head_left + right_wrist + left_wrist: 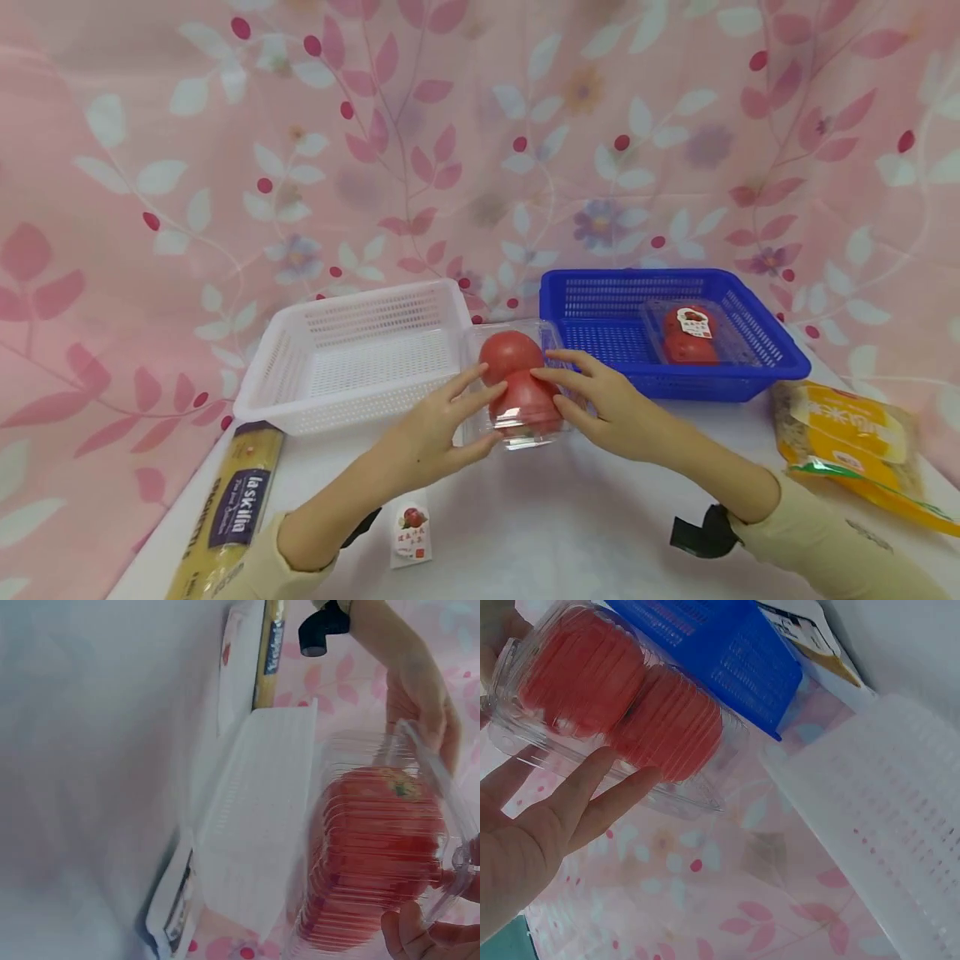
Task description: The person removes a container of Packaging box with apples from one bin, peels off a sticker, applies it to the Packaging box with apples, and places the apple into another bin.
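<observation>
Two hands hold a clear tomato box [517, 385] between them, just in front of the gap between the white basket [360, 354] and blue basket [667, 329]. The left hand [431, 433] presses its side with straight fingers; the right hand [607, 400] does likewise opposite. A second tomato box [688, 333] sits inside the blue basket.

Both hands reach forward, left hand [431, 433] and right hand [600, 400] facing, fingers apparently straight, forearms converging.

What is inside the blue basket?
The blue basket holds one clear box of red tomatoes with a label on top. The label hides part of them, so their number is unclear.
</observation>
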Tool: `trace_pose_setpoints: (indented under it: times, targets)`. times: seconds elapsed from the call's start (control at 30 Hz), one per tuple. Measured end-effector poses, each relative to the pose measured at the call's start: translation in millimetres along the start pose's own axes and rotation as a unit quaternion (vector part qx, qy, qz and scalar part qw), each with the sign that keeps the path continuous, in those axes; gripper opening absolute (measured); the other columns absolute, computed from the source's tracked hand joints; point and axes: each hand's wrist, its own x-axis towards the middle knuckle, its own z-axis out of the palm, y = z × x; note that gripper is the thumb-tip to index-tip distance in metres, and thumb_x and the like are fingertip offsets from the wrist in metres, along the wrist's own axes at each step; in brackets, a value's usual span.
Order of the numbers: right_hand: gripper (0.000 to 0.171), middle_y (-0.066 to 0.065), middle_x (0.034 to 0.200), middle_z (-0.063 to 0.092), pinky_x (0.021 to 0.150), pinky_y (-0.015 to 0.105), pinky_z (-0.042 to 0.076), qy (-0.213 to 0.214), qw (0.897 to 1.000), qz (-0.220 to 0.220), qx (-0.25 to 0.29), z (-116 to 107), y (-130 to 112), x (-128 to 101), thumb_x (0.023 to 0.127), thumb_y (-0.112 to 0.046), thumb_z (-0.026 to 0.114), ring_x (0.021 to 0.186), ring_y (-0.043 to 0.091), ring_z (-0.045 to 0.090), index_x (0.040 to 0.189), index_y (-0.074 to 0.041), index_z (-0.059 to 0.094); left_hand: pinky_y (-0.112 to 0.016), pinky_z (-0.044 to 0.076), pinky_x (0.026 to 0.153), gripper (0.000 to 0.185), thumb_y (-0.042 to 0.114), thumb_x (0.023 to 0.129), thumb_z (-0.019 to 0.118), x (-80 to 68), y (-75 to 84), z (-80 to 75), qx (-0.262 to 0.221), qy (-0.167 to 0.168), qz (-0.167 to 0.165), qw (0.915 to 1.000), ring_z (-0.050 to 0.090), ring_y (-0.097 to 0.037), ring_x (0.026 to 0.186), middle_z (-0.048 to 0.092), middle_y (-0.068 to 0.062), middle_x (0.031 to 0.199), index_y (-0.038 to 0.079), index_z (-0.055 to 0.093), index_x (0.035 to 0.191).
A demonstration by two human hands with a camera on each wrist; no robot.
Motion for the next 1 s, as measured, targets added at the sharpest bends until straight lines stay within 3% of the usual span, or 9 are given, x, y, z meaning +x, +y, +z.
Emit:
trace_pose_setpoints:
  times: [0.2,0.3,0.47,0.67,0.9,1.0]
  targets:
    - [0.036,0.014,0.132,0.045,0.065,0.025,0.052,-0.053,0.998,0.018,0.009,3,-1,-30,0.092,-0.020,0.056,0.080,0.006,0.057,0.127,-0.017,0.055,-0.035,0.048,0.085,0.054,0.031,0.082,0.068,-16.1,11.1,15.9,-0.047,-0.057,-0.014,0.9972,0.047,-0.027,0.119,0.038,-0.008,0.141,0.021,0.050,0.132]
    - [0.037,0.014,0.133,0.044,0.066,0.024,0.051,-0.073,0.997,0.010,0.021,7,-1,-43,0.093,-0.023,0.054,0.076,0.000,0.054,0.129,-0.016,0.053,-0.036,0.048,0.086,0.054,0.035,0.082,0.068,-22.1,14.9,21.1,-0.051,-0.085,-0.015,0.9950,0.049,-0.026,0.118,0.039,-0.008,0.140,0.022,0.051,0.131]
    - [0.038,0.014,0.133,0.042,0.068,0.025,0.051,-0.106,0.994,0.006,0.042,16,-3,-60,0.094,-0.026,0.051,0.077,-0.001,0.054,0.131,-0.016,0.051,-0.033,0.047,0.087,0.053,0.037,0.080,0.070,-28.9,14.5,27.4,-0.056,-0.119,-0.009,0.9913,0.050,-0.024,0.117,0.044,-0.007,0.137,0.021,0.055,0.128]
    - [0.038,0.013,0.133,0.042,0.072,0.027,0.051,-0.116,0.993,0.009,0.034,26,-2,-71,0.094,-0.026,0.051,0.082,0.000,0.056,0.131,-0.016,0.051,-0.034,0.048,0.085,0.053,0.044,0.081,0.065,-35.3,11.4,35.0,-0.063,-0.150,-0.015,0.9866,0.051,-0.026,0.115,0.043,-0.007,0.137,0.023,0.054,0.129]
    - [0.041,0.009,0.137,0.038,0.075,0.029,0.052,-0.131,0.988,0.059,0.056,32,1,-76,0.094,-0.023,0.052,0.088,0.003,0.057,0.134,-0.018,0.048,-0.030,0.050,0.081,0.051,0.045,0.085,0.060,-35.4,3.6,40.7,-0.028,-0.150,0.037,0.9877,0.058,-0.020,0.105,0.043,-0.008,0.137,0.023,0.052,0.130]
    - [0.041,0.010,0.137,0.037,0.075,0.028,0.052,-0.127,0.989,0.059,0.056,32,3,-79,0.093,-0.020,0.053,0.089,0.004,0.057,0.133,-0.018,0.048,-0.031,0.051,0.080,0.052,0.047,0.086,0.056,-35.3,2.5,42.1,-0.021,-0.159,0.053,0.9856,0.058,-0.019,0.105,0.041,-0.007,0.139,0.024,0.049,0.132]
